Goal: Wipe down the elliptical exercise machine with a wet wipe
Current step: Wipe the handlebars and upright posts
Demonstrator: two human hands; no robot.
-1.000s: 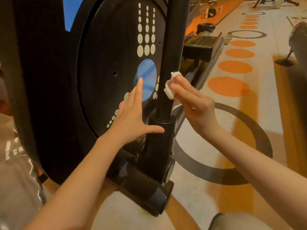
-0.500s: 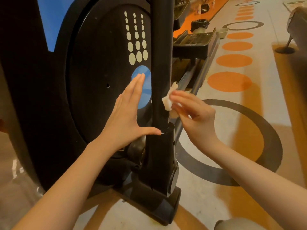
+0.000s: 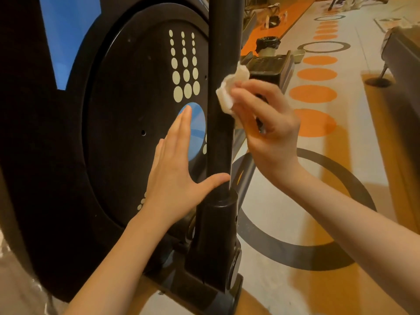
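Note:
The black elliptical machine fills the left of the view, with a round flywheel cover [image 3: 127,123] marked by pale dots and a blue centre disc. A black upright bar [image 3: 221,87] rises from a thicker socket at the base. My right hand [image 3: 266,130] is shut on a crumpled white wet wipe [image 3: 229,92] and presses it against the right side of the bar. My left hand [image 3: 175,169] lies flat and open on the flywheel cover, its thumb touching the bar just above the socket.
A black foot pedal [image 3: 268,64] sits behind the bar. The floor [image 3: 284,208] has orange dots and dark rings. A bin with a black liner [image 3: 268,45] stands further back, and a grey bench [image 3: 402,60] is at the right edge.
My right hand has slid the wipe up the bar from its lower position half a second ago. My left hand stays flat on the cover. The view has shifted closer.

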